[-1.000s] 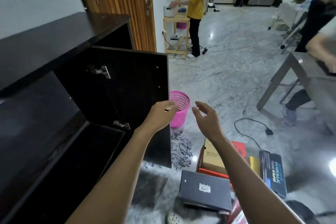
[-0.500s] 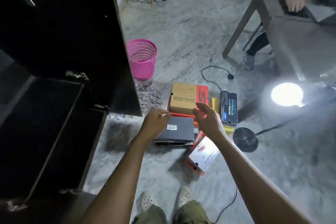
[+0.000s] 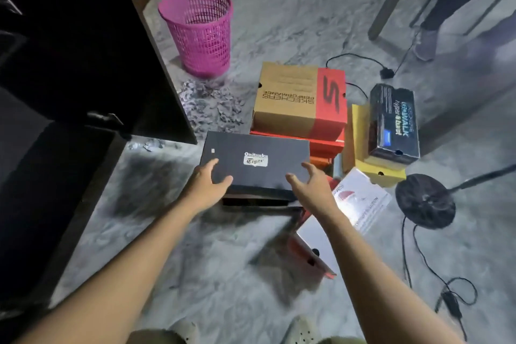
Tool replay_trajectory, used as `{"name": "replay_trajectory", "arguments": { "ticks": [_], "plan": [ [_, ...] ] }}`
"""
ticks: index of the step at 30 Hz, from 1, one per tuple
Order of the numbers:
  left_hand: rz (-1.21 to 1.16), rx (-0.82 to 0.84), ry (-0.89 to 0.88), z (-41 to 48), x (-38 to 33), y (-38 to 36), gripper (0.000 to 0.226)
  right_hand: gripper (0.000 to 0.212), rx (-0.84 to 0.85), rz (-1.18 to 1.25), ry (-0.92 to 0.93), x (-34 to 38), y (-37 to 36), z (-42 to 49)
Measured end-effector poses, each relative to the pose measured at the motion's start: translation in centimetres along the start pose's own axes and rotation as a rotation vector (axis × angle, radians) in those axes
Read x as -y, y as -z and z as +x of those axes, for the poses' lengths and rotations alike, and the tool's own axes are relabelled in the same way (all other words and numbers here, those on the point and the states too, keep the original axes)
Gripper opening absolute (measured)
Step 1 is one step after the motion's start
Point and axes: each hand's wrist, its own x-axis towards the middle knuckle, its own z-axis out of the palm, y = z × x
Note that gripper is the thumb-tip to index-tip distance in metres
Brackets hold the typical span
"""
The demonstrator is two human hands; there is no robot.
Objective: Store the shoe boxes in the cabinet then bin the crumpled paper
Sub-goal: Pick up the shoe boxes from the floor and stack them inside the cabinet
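Black cabinet (image 3: 69,78), door open, at left on the marble floor (image 3: 209,260); pink bin (image 3: 199,28) beyond it, crumpled paper (image 3: 209,103) scattered at the bin's foot. Black shoe box (image 3: 255,163) lying flat atop the near stack, tan-and-red shoe box (image 3: 300,99) behind. Left hand (image 3: 208,184) on the black box's near-left corner, right hand (image 3: 311,184) at its near-right corner; both grips spread open, nothing held.
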Motion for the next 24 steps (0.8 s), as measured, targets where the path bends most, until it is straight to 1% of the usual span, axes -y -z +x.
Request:
{"name": "replay_trajectory", "arguments": {
  "ticks": [2, 4, 5, 7, 9, 11, 13, 15, 17, 21, 24],
  "plan": [
    [0.066, -0.056, -0.013, 3.2, 3.2, -2.3, 0.089, 0.071, -0.095, -0.033, 0.040, -2.8, -2.7, 2.5],
    [0.127, -0.166, -0.038, 5.9, 5.5, -4.1, 0.096, 0.080, -0.231, -0.086, 0.081, -4.9, -4.9, 4.7],
    [0.142, -0.225, -0.062, 7.2, 6.2, -4.7, 0.096, 0.084, -0.286, -0.098, 0.095, -5.7, -5.9, 5.5],
    [0.099, -0.308, -0.118, 9.2, 7.3, -5.6, 0.094, 0.087, -0.344, -0.072, 0.117, -6.8, -7.6, 7.1],
    [0.034, -0.357, -0.160, 10.6, 8.2, -6.1, 0.092, 0.086, -0.388, -0.019, 0.150, -7.6, -9.0, 8.2],
    [-0.012, -0.435, -0.208, 11.3, 8.9, -6.2, 0.090, 0.084, -0.475, 0.046, 0.212, -8.3, -9.7, 8.8],
    [-0.061, -0.494, -0.260, 11.7, 9.1, -5.9, 0.084, 0.078, -0.556, 0.167, 0.262, -9.0, -10.1, 9.0],
    [-0.129, -0.507, -0.288, 11.7, 9.4, -5.7, 0.081, 0.071, -0.597, 0.346, 0.280, -9.8, -10.8, 8.6],
    [-0.184, -0.480, -0.274, 11.4, 9.9, -5.7, 0.083, 0.072, -0.632, 0.446, 0.260, -10.5, -11.7, 7.9],
    [-0.250, -0.405, -0.292, 10.5, 11.3, -6.4, 0.089, 0.084, -0.565, 0.465, 0.296, -11.9, -12.9, 6.7],
    [-0.193, -0.383, -0.323, 10.2, 11.7, -6.1, 0.091, 0.091, -0.542, 0.457, 0.354, -11.8, -12.9, 6.3]
  ]
}}
